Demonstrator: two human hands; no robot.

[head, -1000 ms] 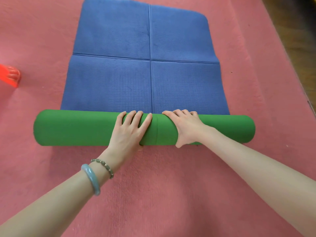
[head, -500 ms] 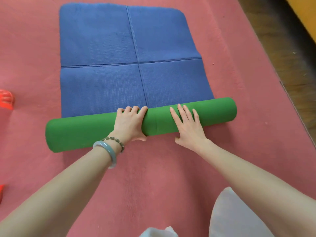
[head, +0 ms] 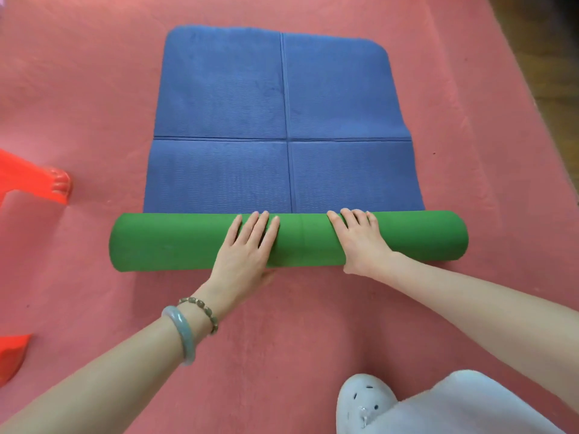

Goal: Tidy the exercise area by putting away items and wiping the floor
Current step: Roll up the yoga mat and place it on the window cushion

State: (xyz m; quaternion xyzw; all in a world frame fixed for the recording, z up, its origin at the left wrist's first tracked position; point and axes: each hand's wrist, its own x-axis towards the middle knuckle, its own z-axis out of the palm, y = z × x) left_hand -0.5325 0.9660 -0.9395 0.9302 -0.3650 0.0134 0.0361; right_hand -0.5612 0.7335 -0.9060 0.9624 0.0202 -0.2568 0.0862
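A yoga mat lies on the pink carpet, blue on its flat face and green on its rolled part. The green roll runs left to right across the middle of the view, with the flat blue part stretching away behind it. My left hand presses flat on top of the roll with fingers straight, just left of its middle. My right hand lies over the roll to the right of the middle, fingers bent over the far side and thumb at the near side.
Pink carpet covers the floor all round. A red plastic stool leg stands at the left edge, another red piece lower left. My light shoe and trouser leg are at the bottom right. Dark wooden floor shows at the far right.
The roll has straightened from a slant to lie level across the view. My left hand's fingers went from curled to flat on the roll; my right hand has bent over it.
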